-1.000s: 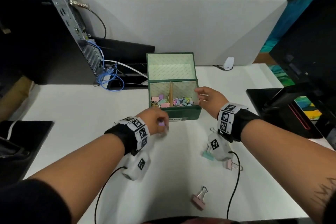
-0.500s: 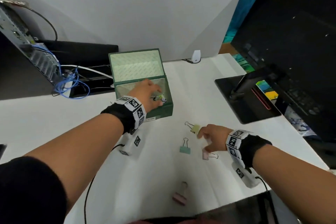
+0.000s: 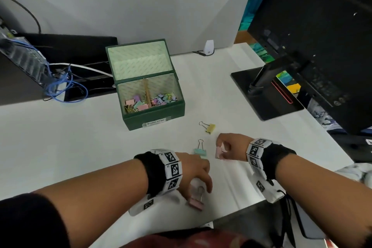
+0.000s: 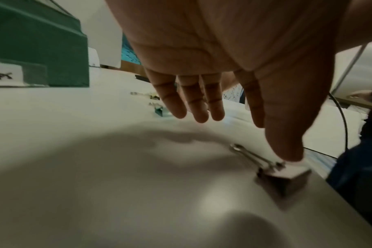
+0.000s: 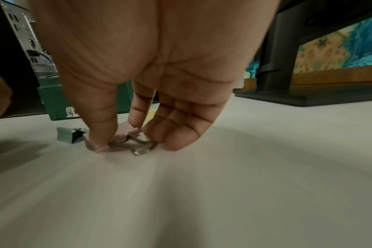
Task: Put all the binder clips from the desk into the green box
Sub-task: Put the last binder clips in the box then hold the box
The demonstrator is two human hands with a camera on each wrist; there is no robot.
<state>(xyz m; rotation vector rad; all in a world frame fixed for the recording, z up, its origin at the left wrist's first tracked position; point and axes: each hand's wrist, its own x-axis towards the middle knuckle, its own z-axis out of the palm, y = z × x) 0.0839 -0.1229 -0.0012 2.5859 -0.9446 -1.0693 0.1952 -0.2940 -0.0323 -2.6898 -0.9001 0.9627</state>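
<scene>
The green box (image 3: 154, 116) stands lid-open mid-desk, with several coloured binder clips in both compartments. My left hand (image 3: 195, 173) hovers open near the desk's front edge, and its thumb tip (image 4: 287, 151) touches a pink binder clip (image 4: 287, 174) lying flat there (image 3: 196, 203). My right hand (image 3: 223, 149) is down on the desk to the right; its thumb and fingers pinch a second pink binder clip (image 5: 117, 144), seen in the head view (image 3: 218, 152). A teal clip (image 3: 200, 151) lies between the hands, and a yellow clip (image 3: 210, 128) lies closer to the box.
A monitor stand base (image 3: 265, 94) sits at the right with a black monitor above it. An open computer case with blue cables (image 3: 60, 86) is at the left. A grey partition (image 3: 141, 6) closes the back, with a small white device (image 3: 209, 47) at its foot.
My left hand has come back from the box to the front pink clip. My right hand has settled on the other pink clip and pinched it. The head view tilted slightly.
</scene>
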